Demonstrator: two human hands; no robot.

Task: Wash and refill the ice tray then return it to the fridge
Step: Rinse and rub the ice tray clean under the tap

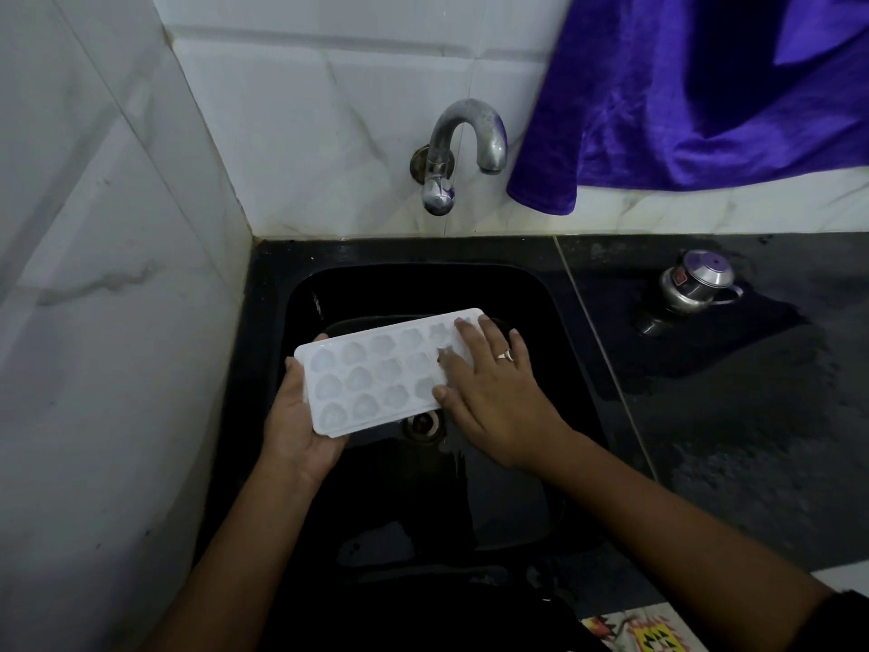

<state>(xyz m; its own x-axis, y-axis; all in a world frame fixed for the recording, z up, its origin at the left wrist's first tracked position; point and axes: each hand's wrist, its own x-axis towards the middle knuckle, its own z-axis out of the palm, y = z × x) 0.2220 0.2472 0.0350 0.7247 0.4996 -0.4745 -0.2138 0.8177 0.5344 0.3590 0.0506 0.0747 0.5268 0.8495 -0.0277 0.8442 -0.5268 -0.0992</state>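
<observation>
The ice tray (376, 369) is held in the air over the black sink (545, 317), above the drain (423, 423), with its cups facing up. It lies slantwise, its left end nearer the person and its right end further back towards the tap (463, 143). Whether the cups hold any water cannot be told.

The left hand (296, 416) carries the tray's left end from below. Its grip is closed on that end: the palm is under the near corner, the thumb (294, 367) lies against the short edge, and a fingertip (321, 337) shows over the far corner.

The right hand (489, 392) lies flat on top of the tray's right part, palm down. Its grip is wide: the fingers (470, 338) are straight and spread over the cups, holding nothing. One finger wears a ring (505, 355).

No water can be seen coming from the tap, which is fixed to the tiled wall (329, 110) behind the sink. A purple cloth (705, 87) hangs at the upper right, just beside the tap. On the dark tabletop (752, 416) to the right of the sink, well apart from the tray, stands a small metal pot (696, 282) with a lid, and the surface around it looks wet
</observation>
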